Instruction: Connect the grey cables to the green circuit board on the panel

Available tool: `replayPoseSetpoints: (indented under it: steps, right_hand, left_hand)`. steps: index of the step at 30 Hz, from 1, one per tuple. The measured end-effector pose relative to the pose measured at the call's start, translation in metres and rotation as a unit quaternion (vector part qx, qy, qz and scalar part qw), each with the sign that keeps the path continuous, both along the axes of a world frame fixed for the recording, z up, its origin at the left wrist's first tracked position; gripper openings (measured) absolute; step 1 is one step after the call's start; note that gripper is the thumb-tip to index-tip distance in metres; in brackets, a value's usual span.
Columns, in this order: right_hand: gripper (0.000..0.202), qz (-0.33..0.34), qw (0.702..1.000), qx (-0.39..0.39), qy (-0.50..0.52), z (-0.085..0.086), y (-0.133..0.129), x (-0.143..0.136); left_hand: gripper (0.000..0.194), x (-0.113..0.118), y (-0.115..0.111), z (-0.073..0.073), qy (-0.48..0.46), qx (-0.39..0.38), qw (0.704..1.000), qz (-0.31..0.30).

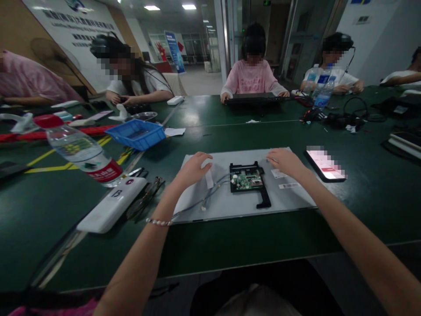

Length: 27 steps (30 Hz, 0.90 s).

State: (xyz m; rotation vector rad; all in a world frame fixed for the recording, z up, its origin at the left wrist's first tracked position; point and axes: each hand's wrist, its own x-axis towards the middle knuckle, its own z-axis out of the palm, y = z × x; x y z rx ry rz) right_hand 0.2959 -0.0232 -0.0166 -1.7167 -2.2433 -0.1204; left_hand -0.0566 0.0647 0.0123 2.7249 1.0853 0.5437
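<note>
A flat grey panel (220,208) lies on the green table in front of me. On its middle sits a black bracket (263,197) around a green circuit board (247,180), with thin cables (215,188) running off to the left. My left hand (196,166) rests over the panel's back left part, thumb and fingers apart, holding nothing. Over the back right part is my right hand (284,161), fingers spread and nothing in them, near a white label (279,174) and a barcode sticker (289,186).
Left of the panel are a white power bank (113,206), glasses (144,199), a water bottle (82,151) and a blue tray (136,134). A lit phone (325,165) lies to the right. Across the table sit several people; one holds a dark panel (255,101).
</note>
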Motion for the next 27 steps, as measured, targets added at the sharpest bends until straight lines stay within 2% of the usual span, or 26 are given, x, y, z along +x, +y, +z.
replayPoseSetpoints:
  steps: [3,5,8,11,15,19,27]
  right_hand:
    - [0.029,0.008,0.997,-0.001,0.078,-0.012,-0.008,0.007]
    - [0.032,0.007,0.992,0.012,0.123,-0.014,-0.012,0.009]
    - [0.033,-0.004,0.988,0.040,0.152,-0.011,-0.013,0.010]
    - [0.033,0.005,0.990,0.042,0.138,-0.011,-0.010,0.010]
    - [0.030,0.009,0.996,0.028,0.090,-0.015,-0.006,0.009]
    - [0.026,-0.013,0.999,0.019,0.040,-0.016,-0.003,0.006]
    - [0.025,-0.041,0.998,0.038,-0.002,-0.018,0.001,0.004]
  left_hand:
    - [0.038,0.016,-0.014,0.004,-0.033,0.017,0.999,0.009]
    - [0.045,0.031,-0.029,0.005,-0.054,0.011,0.998,0.006]
    - [0.057,0.050,-0.051,0.001,-0.030,-0.032,0.999,-0.019]
    - [0.071,0.061,-0.065,-0.007,0.017,-0.057,0.997,-0.042]
    - [0.086,0.064,-0.071,-0.013,0.051,-0.092,0.994,-0.042]
    - [0.095,0.064,-0.072,-0.011,0.052,-0.129,0.990,-0.022]
    - [0.099,0.065,-0.072,-0.009,0.041,-0.149,0.988,-0.015]
